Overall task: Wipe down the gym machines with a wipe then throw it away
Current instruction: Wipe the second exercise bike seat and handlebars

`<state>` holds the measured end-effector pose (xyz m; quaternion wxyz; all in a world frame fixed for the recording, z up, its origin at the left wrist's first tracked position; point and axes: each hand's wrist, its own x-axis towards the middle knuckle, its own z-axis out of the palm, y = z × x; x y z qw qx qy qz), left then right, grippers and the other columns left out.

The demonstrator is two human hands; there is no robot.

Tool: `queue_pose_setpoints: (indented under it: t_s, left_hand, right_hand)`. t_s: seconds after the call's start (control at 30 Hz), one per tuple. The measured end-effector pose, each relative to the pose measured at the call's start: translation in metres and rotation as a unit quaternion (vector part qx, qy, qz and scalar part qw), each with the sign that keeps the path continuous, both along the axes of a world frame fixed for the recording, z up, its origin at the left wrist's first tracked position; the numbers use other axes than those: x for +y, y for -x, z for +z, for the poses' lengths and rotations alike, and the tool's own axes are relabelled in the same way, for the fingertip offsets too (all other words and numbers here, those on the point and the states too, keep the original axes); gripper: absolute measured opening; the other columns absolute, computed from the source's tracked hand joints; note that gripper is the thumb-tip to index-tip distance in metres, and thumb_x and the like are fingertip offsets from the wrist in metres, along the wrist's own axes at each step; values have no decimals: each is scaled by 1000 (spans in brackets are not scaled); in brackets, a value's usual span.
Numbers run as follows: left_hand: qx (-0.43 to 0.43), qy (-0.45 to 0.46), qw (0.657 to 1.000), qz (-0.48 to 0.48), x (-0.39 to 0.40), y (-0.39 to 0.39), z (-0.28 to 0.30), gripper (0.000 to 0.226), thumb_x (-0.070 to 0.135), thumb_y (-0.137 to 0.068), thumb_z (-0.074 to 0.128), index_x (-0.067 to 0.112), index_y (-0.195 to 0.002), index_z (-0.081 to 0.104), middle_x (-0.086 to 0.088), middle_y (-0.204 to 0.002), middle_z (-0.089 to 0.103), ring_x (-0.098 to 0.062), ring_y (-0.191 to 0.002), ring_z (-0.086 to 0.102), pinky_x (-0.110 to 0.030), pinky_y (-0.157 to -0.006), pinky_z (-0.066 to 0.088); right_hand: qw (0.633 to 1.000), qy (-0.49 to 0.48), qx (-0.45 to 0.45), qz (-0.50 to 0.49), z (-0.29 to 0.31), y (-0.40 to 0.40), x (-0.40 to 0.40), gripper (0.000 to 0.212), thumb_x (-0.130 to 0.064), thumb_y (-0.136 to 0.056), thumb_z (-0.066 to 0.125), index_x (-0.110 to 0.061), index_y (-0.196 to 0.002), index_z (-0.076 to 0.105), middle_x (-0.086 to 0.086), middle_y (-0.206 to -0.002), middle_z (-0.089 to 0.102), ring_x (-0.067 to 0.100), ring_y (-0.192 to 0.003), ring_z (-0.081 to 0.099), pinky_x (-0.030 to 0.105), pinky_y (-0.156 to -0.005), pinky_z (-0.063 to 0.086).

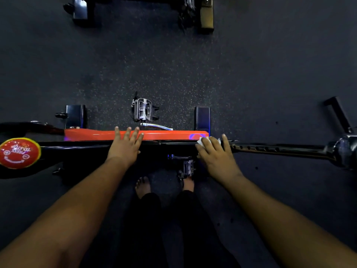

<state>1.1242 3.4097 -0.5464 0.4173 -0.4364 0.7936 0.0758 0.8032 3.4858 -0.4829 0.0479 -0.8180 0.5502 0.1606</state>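
Observation:
I look straight down on an exercise bike with an orange frame panel (164, 135) and a black top tube (77, 147). My left hand (126, 144) lies flat on the tube and orange panel, fingers straight and spread. My right hand (215, 151) presses a white wipe (202, 141) against the frame at the right end of the orange panel; only a corner of the wipe shows past my fingers. A black adjustment post with holes (270, 148) runs off to the right.
A red round knob (19, 153) sits at the far left. Pedals show beyond (144, 109) and below (187, 168) the frame. My bare feet (144, 185) stand on the dark speckled floor. Another machine's base (143, 10) is at the top.

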Motion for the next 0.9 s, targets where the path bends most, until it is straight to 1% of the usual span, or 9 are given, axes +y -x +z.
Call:
queue_pose_setpoints:
  t_s: [0.17, 0.23, 0.3, 0.4, 0.53, 0.6, 0.67, 0.8, 0.9]
  left_hand:
    - [-23, -9, 999, -24, -8, 0, 0, 68, 45, -109, 23, 15, -162, -8, -12, -171, -4, -33, -157, 5, -67, -120, 2]
    - [-26, -8, 999, -30, -9, 1, 1, 67, 44, -109, 23, 15, -162, -7, -12, -171, -3, -32, -157, 5, -66, -121, 0]
    - [-35, -7, 999, -38, -8, 2, 0, 67, 44, -109, 22, 15, -161, -9, -11, -171, -5, -31, -158, 2, -66, -120, -3]
    - [-41, -6, 998, -43, -5, 5, 0, 67, 45, -109, 20, 15, -161, -10, -11, -170, -7, -32, -158, -1, -66, -119, -7]
    - [-46, -1, 998, -44, -3, 6, 1, 69, 47, -108, 19, 14, -161, -10, -11, -170, -10, -33, -157, -4, -65, -121, -7]
    - [-47, -1, 998, -50, -2, 5, 3, 70, 49, -108, 19, 13, -161, -11, -11, -170, -12, -33, -157, -7, -65, -121, -8]
    - [-46, -3, 997, -61, -1, 4, 4, 73, 51, -108, 19, 12, -160, -12, -10, -169, -15, -32, -157, -11, -64, -121, -8]
    - [-40, -6, 996, -76, 1, 1, 3, 76, 54, -107, 19, 9, -159, -13, -10, -169, -17, -29, -156, -15, -63, -120, -12]
    - [-30, -11, 997, -71, 2, -1, 3, 79, 57, -106, 20, 9, -159, -14, -11, -168, -19, -28, -156, -17, -63, -117, -16]
  right_hand:
    - [997, -62, 24, -25, -7, -23, -43, 26, -36, -96, 59, -15, -101, 72, 8, -103, 67, 31, -95, 63, 45, -87, 50]
    - [1000, -14, 8, -26, -8, -15, -21, 27, -25, -92, 61, -14, -116, 67, 11, -119, 64, 34, -108, 59, 53, -99, 47]
    - [1000, 0, -25, -5, -2, 1, 8, 55, -13, -91, 43, -14, -146, 48, 12, -152, 45, 37, -138, 42, 60, -114, 33]
    - [999, -13, -30, -2, 9, 19, 24, 64, -18, -99, 47, -16, -159, 25, 12, -165, 25, 33, -151, 26, 53, -121, 23]
    - [991, -25, -40, -125, -3, -4, -18, 55, -44, -89, 70, -10, -130, 58, 13, -118, 64, 33, -109, 62, 49, -106, 43]
    - [996, -65, -23, -61, -4, -19, -37, 32, -34, -90, 69, -8, -109, 67, 12, -101, 65, 34, -96, 63, 46, -93, 47]
    - [995, -78, 32, 54, -4, -21, -36, 21, -24, -90, 63, -13, -106, 72, 9, -105, 65, 33, -108, 59, 47, -101, 44]
    - [975, -2, 39, 219, 0, 4, 1, 28, -18, -91, 52, -14, -106, 76, 8, -115, 70, 36, -137, 48, 63, -114, 33]
    - [977, -1, -4, 212, 6, 28, 29, 37, -19, -94, 44, -12, -113, 74, 7, -119, 72, 31, -140, 47, 62, -113, 34]
